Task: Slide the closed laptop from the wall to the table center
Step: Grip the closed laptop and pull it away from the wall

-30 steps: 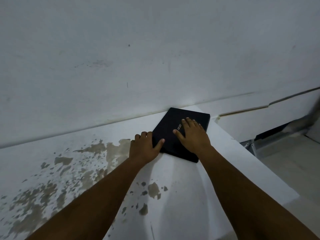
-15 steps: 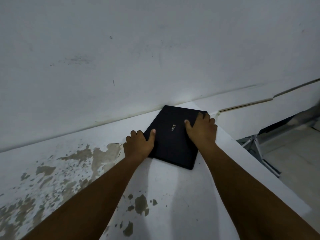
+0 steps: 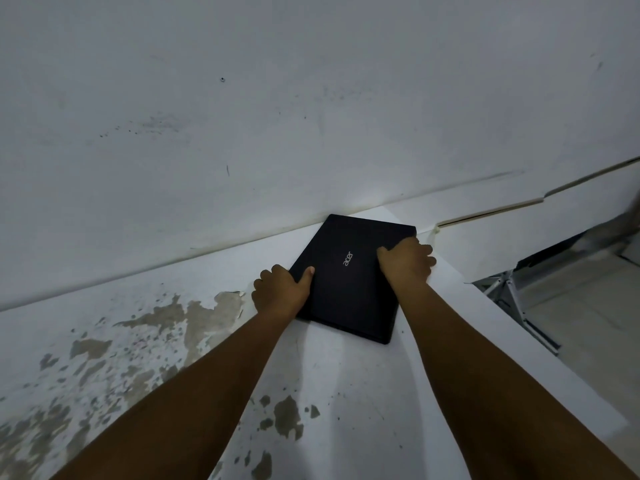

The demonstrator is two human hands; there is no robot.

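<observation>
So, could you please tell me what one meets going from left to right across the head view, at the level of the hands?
Peeled paint patch → left hand → closed laptop → right hand → bare table edge → metal frame beyond the table.

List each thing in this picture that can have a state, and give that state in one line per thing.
Black rectangular laptop: closed, flat on the table, far corner near the wall.
Left hand: gripping the laptop's left edge, thumb on the lid.
Right hand: gripping the laptop's right edge.
White painted table: paint flaked off in patches.
</observation>
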